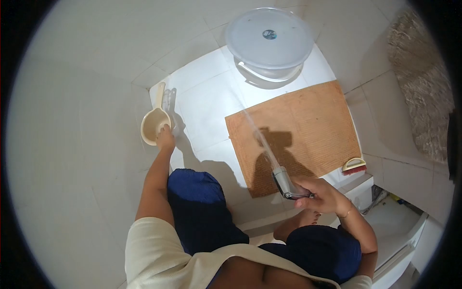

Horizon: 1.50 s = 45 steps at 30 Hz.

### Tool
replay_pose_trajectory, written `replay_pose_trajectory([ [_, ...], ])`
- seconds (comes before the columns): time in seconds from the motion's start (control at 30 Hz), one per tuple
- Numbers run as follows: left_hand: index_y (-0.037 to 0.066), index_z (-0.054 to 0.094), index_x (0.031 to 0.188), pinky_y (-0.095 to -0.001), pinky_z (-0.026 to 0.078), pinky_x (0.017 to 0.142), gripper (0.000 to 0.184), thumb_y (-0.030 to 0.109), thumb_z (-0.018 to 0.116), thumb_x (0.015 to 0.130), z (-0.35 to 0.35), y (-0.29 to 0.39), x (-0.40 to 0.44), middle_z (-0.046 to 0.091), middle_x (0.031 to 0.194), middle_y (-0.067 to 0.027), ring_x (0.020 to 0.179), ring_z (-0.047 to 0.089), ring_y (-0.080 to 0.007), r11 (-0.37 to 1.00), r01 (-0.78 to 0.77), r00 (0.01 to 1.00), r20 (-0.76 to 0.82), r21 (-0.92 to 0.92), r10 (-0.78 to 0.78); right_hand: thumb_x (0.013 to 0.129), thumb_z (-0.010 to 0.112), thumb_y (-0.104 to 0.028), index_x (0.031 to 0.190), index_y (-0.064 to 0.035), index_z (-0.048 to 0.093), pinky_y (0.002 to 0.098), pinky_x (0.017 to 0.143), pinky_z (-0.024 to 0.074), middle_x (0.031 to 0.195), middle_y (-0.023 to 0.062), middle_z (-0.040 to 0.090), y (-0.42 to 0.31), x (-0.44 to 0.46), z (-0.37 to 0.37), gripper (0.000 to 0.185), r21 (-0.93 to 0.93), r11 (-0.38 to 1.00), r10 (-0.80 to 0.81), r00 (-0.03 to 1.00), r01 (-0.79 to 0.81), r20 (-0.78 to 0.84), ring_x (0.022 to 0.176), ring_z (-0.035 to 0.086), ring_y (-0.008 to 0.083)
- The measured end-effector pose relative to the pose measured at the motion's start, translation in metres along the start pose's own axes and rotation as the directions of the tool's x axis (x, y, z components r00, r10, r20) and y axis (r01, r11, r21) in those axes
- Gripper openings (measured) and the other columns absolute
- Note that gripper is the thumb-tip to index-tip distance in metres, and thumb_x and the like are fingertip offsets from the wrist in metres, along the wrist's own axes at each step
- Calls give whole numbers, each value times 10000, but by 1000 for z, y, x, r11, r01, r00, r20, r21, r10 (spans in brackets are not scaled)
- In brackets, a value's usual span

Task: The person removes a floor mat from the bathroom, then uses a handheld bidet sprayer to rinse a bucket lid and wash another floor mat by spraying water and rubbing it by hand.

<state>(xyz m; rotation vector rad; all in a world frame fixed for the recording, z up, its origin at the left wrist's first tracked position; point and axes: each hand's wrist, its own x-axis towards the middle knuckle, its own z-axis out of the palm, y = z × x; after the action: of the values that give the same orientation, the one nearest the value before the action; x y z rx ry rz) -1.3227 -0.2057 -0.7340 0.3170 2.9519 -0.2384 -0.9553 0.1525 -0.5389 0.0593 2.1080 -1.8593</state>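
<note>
At the left, my left hand (pixel 166 139) grips the near rim of a cream water dipper (pixel 152 121), its fingers curled into the bowl. The dipper's handle points away from me, close to the wall. My right hand (pixel 323 195) is closed around a silver and grey bidet sprayer (pixel 285 181). From the sprayer's head a thin jet of water (pixel 262 139) shoots forward over an orange-brown ribbed mat (pixel 313 118) toward the white tiles. Where the jet lands is hard to make out.
A lidded translucent bucket (pixel 269 45) with a white handle stands at the back on the white tiled floor (pixel 204 98). A small red-bristled scrub brush (pixel 354 166) rests by the mat's right corner. A shaggy beige rug (pixel 417 86) lies at the right, above a white open-topped unit (pixel 397 219).
</note>
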Motion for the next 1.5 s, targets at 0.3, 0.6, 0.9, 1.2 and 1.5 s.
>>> replay_pose_trajectory([
  [0.3, 89, 417, 1203, -476, 305, 971, 578, 339, 643, 733, 1, -27, 10, 542, 1182, -128, 1070, 542, -272, 997, 77, 964, 254, 30, -83, 864, 608, -260, 1264, -14, 395, 209, 752, 384, 901, -9, 471, 15, -9, -7, 516, 331, 944, 127, 923, 0, -363, 813, 448, 74],
  [0.6, 33, 497, 1146, -463, 303, 971, 622, 314, 728, 643, -37, 23, -18, 552, 1127, -145, 1125, 475, -292, 979, -12, 966, -252, 202, 63, 896, 549, -323, 1235, -19, 397, 190, 640, 382, 858, -14, 464, 29, -14, -6, 480, 370, 929, 184, 834, 26, -520, 713, 432, 46],
  [0.9, 161, 494, 1160, -437, 374, 884, 492, 341, 664, 735, -5, 282, -54, 518, 1128, -47, 1078, 472, -274, 489, -849, 462, 171, -199, 870, 909, 509, -338, 1217, -29, 402, 201, 613, 373, 821, -12, 415, 33, -15, -6, 449, 395, 916, 166, 828, 71, -535, 687, 417, 55],
  [1.2, 147, 527, 1159, -498, 323, 909, 401, 218, 594, 770, 98, 350, -122, 490, 1173, -97, 1137, 410, -285, 349, -923, 326, 151, -162, 933, 888, 550, -375, 1246, -17, 398, 206, 676, 398, 895, -7, 444, 46, -46, -5, 529, 525, 847, 250, 809, 83, -532, 780, 425, 61],
  [1.5, 89, 596, 947, -346, 431, 773, 248, 238, 607, 748, 55, 288, -149, 559, 976, -129, 883, 555, -257, 378, -644, -111, 570, -666, 814, 907, 508, -319, 1270, -19, 379, 206, 631, 403, 813, -10, 434, 52, -38, -17, 488, 531, 845, 246, 835, 63, -492, 697, 436, 55],
])
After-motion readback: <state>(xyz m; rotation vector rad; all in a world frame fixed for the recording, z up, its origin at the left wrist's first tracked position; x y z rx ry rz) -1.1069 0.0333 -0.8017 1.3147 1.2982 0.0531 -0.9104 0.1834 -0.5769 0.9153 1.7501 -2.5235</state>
